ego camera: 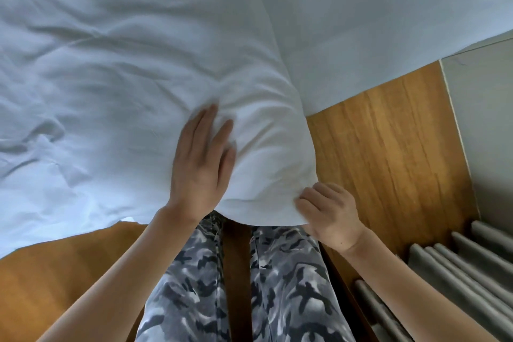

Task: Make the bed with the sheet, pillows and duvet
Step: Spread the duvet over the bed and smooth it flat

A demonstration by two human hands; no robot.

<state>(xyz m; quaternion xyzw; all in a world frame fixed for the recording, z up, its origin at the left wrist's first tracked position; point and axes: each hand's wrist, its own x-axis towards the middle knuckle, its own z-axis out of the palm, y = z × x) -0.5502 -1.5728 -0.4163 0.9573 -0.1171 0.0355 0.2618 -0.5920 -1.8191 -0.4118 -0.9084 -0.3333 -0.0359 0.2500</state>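
Note:
A rumpled white duvet (pixel 125 69) covers most of the view, and its puffy corner bulges toward me at the bed's corner. My left hand (pixel 201 164) lies flat on top of that corner, fingers straight and pressing into the cloth. My right hand (pixel 327 211) is at the corner's lower right edge, with its curled fingers pinching the fabric there. A smoother white sheet (pixel 388 22) stretches over the bed to the right of the duvet. No pillow is visible.
I stand at the bed's corner on a wooden floor (pixel 383 153), my camouflage-patterned trousers (pixel 277 286) below the duvet. A grey ribbed radiator (pixel 458 272) sits at the lower right against a pale wall (pixel 485 119).

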